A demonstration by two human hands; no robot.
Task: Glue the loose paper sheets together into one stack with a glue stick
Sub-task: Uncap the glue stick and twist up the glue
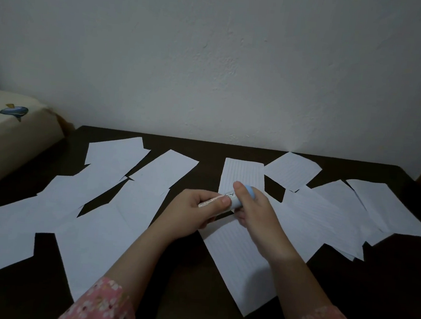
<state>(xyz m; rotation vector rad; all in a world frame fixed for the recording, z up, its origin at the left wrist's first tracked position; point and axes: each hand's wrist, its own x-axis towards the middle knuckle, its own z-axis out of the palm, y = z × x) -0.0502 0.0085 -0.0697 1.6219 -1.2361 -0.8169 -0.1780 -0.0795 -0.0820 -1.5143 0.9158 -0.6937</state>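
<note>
Held at centre frame, just above the scattered paper sheets (pixel 133 213): a glue stick (pixel 222 199), slim and tube-shaped, white-bodied with small printed lettering too fine to read, capped at its right end in pale blue. Gripped around the white barrel by the left hand (pixel 194 212), fingers curled beneath and thumb laid along the top. Pinched at the blue cap by the right hand (pixel 255 211), thumb raised over it and fingers wrapped behind. Spread loose across the dark table (pixel 194 272), left to right: white rectangular pieces, several faintly ruled, some overlapping at the right of the frame, others lying apart at the left. Directly below the hands, one long ruled sheet (pixel 241 263) angled toward the lower right. At lower edge, pink floral sleeves (pixel 105 302). At upper left, a cream cushion (pixel 10 131) bearing a small blue print, against a pale wall (pixel 213 57).
</note>
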